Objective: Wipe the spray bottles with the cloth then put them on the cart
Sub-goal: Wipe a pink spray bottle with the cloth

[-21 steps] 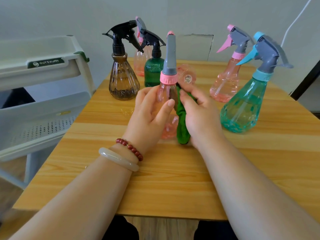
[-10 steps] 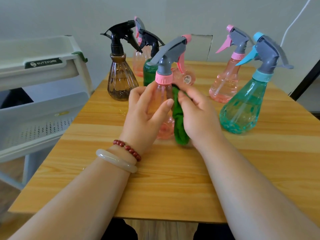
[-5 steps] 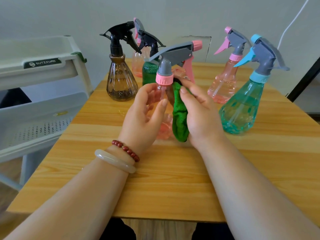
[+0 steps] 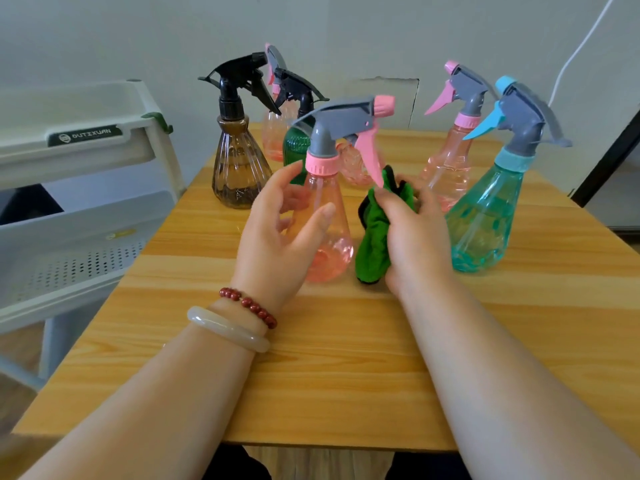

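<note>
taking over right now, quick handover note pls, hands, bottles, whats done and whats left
Left hand: cupped loosely round the pink bottle, which stands upright on the table.
Right hand: grips the bunched green cloth, just beside that bottle.
The other bottles, the brown bottle and the teal bottle among them, stand at the back of the table.
Cart: to the left, no bottle visible on it.
Left: finish wiping the pink bottle, set it on the cart, then do the rest.

head-worn view, angled down, near table
</note>
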Motion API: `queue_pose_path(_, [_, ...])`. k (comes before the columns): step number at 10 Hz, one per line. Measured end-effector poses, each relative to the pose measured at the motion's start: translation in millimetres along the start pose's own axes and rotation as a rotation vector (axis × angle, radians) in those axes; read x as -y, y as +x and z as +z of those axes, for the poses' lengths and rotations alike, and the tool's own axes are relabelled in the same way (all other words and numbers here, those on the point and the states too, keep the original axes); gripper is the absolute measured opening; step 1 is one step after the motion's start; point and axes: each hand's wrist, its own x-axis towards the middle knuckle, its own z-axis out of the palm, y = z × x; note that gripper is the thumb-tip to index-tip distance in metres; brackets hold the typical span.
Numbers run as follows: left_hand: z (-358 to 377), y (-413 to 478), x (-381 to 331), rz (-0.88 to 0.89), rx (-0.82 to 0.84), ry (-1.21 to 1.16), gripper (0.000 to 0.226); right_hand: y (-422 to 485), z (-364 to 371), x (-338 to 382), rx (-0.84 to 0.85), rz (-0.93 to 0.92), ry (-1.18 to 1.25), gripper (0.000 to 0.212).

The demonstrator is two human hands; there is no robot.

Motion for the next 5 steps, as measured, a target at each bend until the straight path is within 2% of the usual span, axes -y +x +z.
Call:
queue_pose_path(1, [2,-2,1,-0.045,0.047,-0.081,0.050,-4,1,4,0.045,0.065,0.122,0.009])
queue_pose_path(2, [5,0,3,-0.063,0.155,0.001,0.053,-9,4,5,0.125,0.011,0.131,0.011])
queue_pose_path(3, [4,0,-5,-0.088,0.158,-0.024,0.047,-10,2,4,0.084,-0.158,-0.031,0.018])
queue_pose_path(4, [-1,1,-10,-0.204,0.131,-0.270,0.031,-11,-2,9,-0.026,-0.425,-0.129,0.021])
queue_pose_path(5, [-4,0,-14,-0.317,0.194,-0.376,0.046,-15,-3,13,0.071,-0.618,-0.247,0.026])
